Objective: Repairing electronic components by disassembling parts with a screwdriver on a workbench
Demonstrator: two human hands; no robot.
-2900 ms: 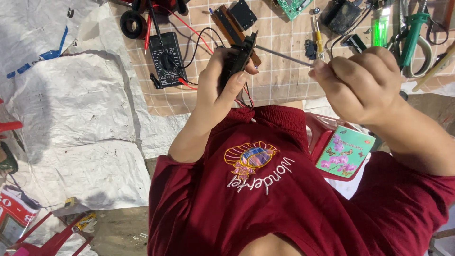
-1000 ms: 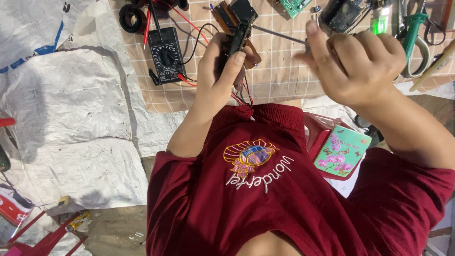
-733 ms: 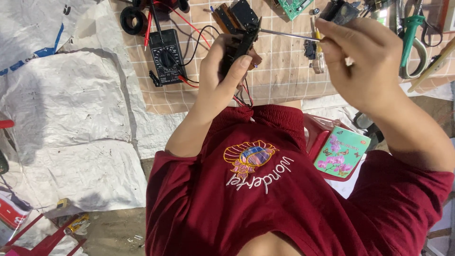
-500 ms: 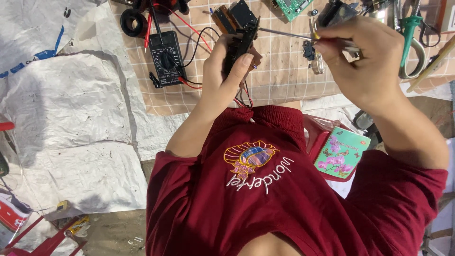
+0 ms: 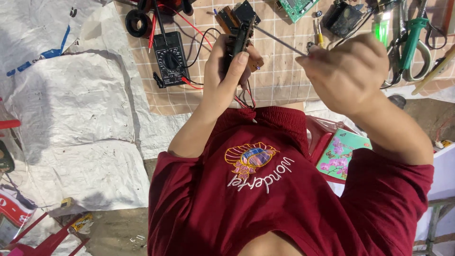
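Observation:
My left hand (image 5: 222, 80) is shut around a small brown circuit board with black parts (image 5: 238, 29) and holds it upright over the checkered mat (image 5: 279, 78). Red and black wires hang from the board towards my maroon shirt. My right hand (image 5: 348, 73) is closed on a screwdriver. Its thin metal shaft (image 5: 279, 41) runs left and up, with the tip at the top of the board.
A black multimeter (image 5: 169, 59) with red and black leads lies left of my left hand, and a black ring (image 5: 139, 22) above it. A green circuit board (image 5: 296, 5) and green-handled pliers (image 5: 411, 38) lie at the top. White sacks (image 5: 71, 95) cover the left. A flowered notebook (image 5: 341, 154) sits lower right.
My right hand, with fingers spread a second ago, has closed on the screwdriver and dropped slightly. The shaft tip stays at the board in my left hand.

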